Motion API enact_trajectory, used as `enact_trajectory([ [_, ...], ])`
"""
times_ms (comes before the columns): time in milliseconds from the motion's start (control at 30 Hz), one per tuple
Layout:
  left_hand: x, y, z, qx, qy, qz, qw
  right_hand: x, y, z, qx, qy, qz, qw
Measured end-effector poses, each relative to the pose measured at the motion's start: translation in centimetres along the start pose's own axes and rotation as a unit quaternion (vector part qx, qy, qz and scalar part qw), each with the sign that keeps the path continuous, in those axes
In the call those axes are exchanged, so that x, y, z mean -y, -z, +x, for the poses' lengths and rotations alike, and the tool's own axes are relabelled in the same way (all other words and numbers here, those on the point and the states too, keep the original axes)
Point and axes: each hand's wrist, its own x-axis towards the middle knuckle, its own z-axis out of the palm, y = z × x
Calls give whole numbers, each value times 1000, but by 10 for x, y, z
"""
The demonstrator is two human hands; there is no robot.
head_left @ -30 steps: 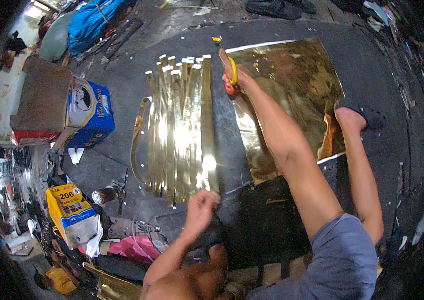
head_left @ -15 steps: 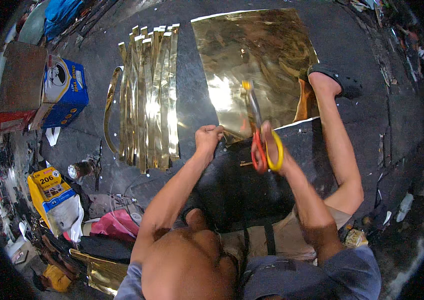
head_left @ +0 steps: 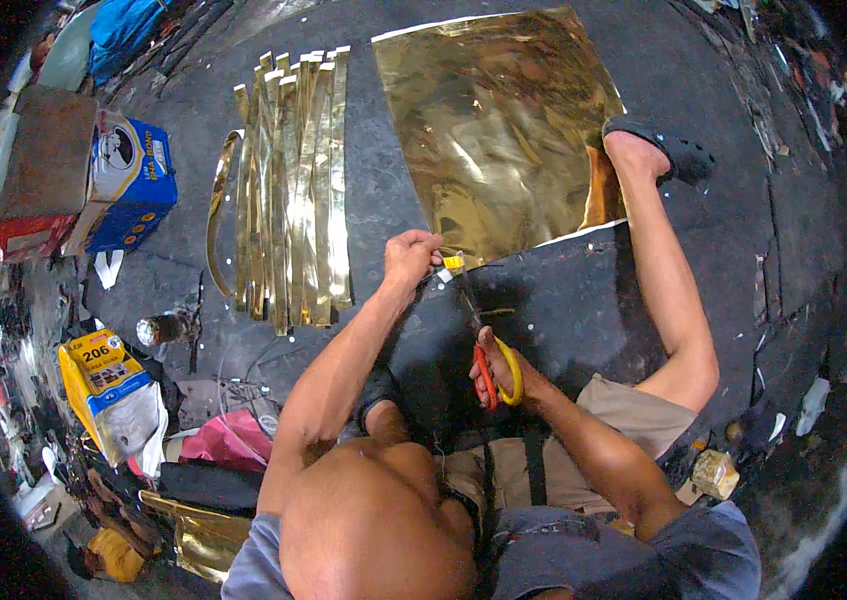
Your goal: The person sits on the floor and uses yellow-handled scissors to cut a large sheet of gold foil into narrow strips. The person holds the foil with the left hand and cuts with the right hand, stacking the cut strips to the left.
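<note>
1. One large gold sheet point(head_left: 504, 130) lies on the dark floor point(head_left: 384, 150) ahead of the person; its surface is mirror-bright, rippled by soft dents and streaked with brown reflections.
2. A thin white border shows along its far and near edges, and its right-hand side curls up into a warm, coppery fold point(head_left: 604, 195).
3. The left hand point(head_left: 412, 257) has its fingertips pinched together on the sheet's near left corner, with a small white piece point(head_left: 445, 275) just beside them.
4. The right hand point(head_left: 500, 372) is closed around the handles of the scissors point(head_left: 485, 375), one loop red, the other yellow; the dark blades point toward that corner, their yellow-marked tip near the left fingertips.
5. Many narrow gold strips point(head_left: 294, 190) lie left of the sheet, roughly side by side, some overlapping, glossy and white at the far ends.
6. One curved strip point(head_left: 216, 220) bows outward at the bundle's left.
7. A foot in a dark clog point(head_left: 691, 160) rests by the sheet's right edge.
</note>
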Motion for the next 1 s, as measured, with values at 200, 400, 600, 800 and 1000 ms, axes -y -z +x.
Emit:
enact_trajectory([
  [200, 11, -2, 0, -13, 0, -32, 999, 1, 11, 16, -18, 30, -35, 999],
  [400, 27, -14, -17, -11, 20, -49, 999, 7, 14, 10, -42, 66, -40, 996],
  [600, 29, -22, -29, -13, -84, 102, 991, 10, 12, 14, -53, 81, -53, 994],
  [800, 33, -15, -29, 1, -40, 45, 998, 19, 8, 33, -54, 97, -71, 991],
  [1000, 34, -15, -32, 4, -61, 46, 997, 25, 5, 33, -43, 104, -73, 991],
])
